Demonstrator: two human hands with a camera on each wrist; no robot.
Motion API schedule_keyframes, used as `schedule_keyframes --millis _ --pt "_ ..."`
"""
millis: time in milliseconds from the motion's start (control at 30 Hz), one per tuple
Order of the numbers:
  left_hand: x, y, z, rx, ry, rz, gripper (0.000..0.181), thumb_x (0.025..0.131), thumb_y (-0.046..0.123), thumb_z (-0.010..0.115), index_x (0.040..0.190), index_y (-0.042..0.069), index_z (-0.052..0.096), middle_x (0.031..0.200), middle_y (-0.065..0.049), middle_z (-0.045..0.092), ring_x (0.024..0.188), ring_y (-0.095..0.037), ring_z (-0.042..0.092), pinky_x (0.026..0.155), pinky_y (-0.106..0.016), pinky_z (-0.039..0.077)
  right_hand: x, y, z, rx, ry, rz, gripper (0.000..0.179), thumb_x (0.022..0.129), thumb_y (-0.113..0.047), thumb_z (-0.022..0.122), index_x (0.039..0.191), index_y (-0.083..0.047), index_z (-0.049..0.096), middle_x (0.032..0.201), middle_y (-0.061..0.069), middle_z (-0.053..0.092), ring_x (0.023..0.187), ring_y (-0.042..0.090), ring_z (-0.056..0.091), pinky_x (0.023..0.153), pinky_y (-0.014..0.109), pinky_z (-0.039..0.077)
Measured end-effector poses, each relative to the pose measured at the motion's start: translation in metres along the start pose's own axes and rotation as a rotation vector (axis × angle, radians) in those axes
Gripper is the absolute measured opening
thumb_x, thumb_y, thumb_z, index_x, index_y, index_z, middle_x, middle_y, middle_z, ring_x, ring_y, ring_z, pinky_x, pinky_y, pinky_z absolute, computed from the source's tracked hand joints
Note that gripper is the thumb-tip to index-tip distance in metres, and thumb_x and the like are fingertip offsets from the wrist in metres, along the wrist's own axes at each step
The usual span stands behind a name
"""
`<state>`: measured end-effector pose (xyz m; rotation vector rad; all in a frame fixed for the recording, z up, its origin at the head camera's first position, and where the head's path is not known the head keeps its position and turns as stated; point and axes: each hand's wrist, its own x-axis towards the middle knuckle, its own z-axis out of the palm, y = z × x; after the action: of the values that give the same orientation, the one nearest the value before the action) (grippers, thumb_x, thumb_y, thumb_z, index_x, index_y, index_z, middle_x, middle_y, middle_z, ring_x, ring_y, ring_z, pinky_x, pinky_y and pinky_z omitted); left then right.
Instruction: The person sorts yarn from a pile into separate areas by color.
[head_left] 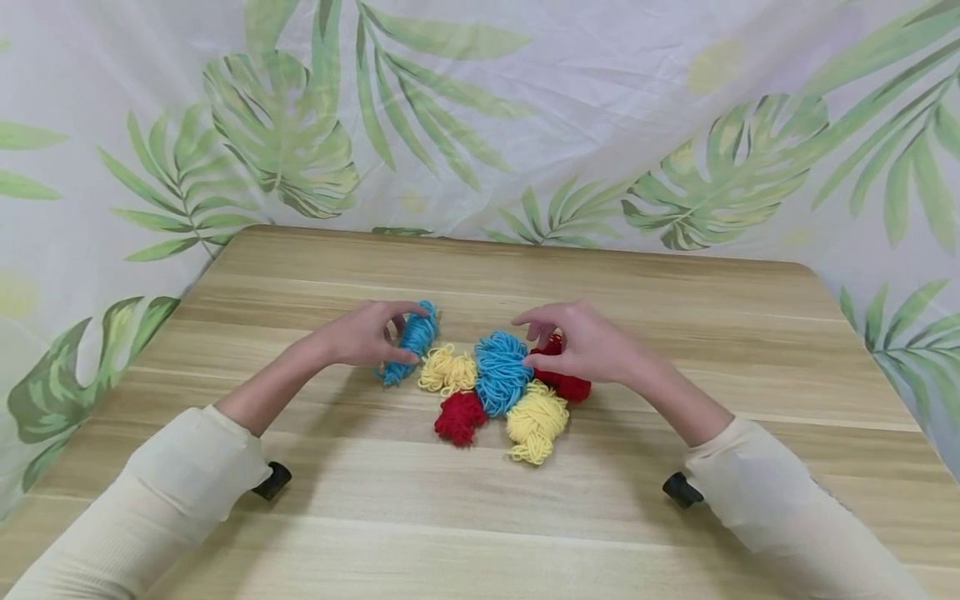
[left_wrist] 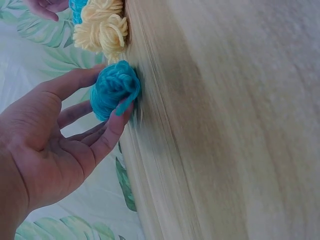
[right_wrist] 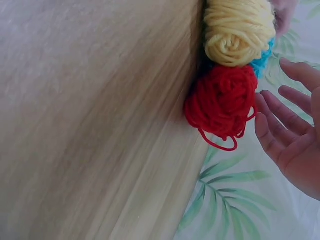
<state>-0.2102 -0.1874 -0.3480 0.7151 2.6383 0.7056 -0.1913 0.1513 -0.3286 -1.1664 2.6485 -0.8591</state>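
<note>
My left hand (head_left: 360, 335) holds a blue yarn ball (head_left: 418, 335) at the left end of a cluster, thumb on the near side and fingers on the far side. The left wrist view shows this blue yarn ball (left_wrist: 111, 90) between thumb and fingers. Over the right part of the cluster is my right hand (head_left: 592, 343), its fingers loosely bent and holding nothing. Beneath it lies a red yarn ball (head_left: 570, 387), partly hidden. In the right wrist view the right hand (right_wrist: 295, 125) is beside the red yarn ball (right_wrist: 222, 102). A larger blue yarn ball (head_left: 501, 379) sits mid-cluster.
A pale yellow yarn ball (head_left: 447, 372) and a small red yarn ball (head_left: 460, 418) lie left of the middle blue one. Another yellow yarn ball (head_left: 537, 423) is at its near right. All rest on a wooden table (head_left: 420, 517) before a leaf-patterned cloth (head_left: 570, 108).
</note>
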Motion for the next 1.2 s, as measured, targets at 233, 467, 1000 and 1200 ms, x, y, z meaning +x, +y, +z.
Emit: schedule_keyframes --millis 233,467,1000,1200 --pt "-0.001 0.001 -0.001 -0.016 -0.003 -0.007 0.060 0.090 0.012 0.080 0.143 -0.001 0.055 0.112 -0.023 0.067 0.080 -0.021 0.069 0.076 -0.040 0.058 0.006 -0.005 0.005 -0.008 -0.035 -0.008 0.049 0.090 -0.021 0.083 0.133 -0.002 0.068 0.103 0.007 0.074 0.093 0.020 0.069 0.085 0.039 0.058" --pt "0.003 0.002 0.000 -0.010 -0.009 -0.011 0.062 0.087 0.012 0.083 0.141 -0.001 0.056 0.108 -0.021 0.067 0.076 -0.020 0.066 0.071 -0.037 0.056 0.010 -0.005 0.009 -0.012 -0.060 0.019 0.053 0.089 -0.024 0.084 0.135 -0.004 0.067 0.105 0.005 0.073 0.096 0.020 0.068 0.085 0.038 0.058" --pt "0.002 0.002 -0.001 -0.015 0.033 -0.015 0.050 0.089 0.003 0.078 0.135 -0.001 0.059 0.110 -0.025 0.067 0.079 -0.025 0.067 0.074 -0.039 0.058 0.016 -0.007 0.011 -0.023 -0.055 -0.001 0.055 0.090 -0.031 0.084 0.134 -0.004 0.068 0.104 0.006 0.072 0.096 0.021 0.066 0.083 0.042 0.058" --pt "-0.004 -0.002 -0.005 -0.024 0.071 0.010 0.048 0.090 0.003 0.077 0.134 -0.003 0.060 0.105 -0.023 0.067 0.075 -0.023 0.067 0.069 -0.038 0.057 0.017 -0.008 0.012 -0.034 -0.049 -0.009 0.056 0.089 -0.032 0.085 0.133 -0.003 0.068 0.103 0.005 0.072 0.095 0.019 0.066 0.082 0.041 0.059"
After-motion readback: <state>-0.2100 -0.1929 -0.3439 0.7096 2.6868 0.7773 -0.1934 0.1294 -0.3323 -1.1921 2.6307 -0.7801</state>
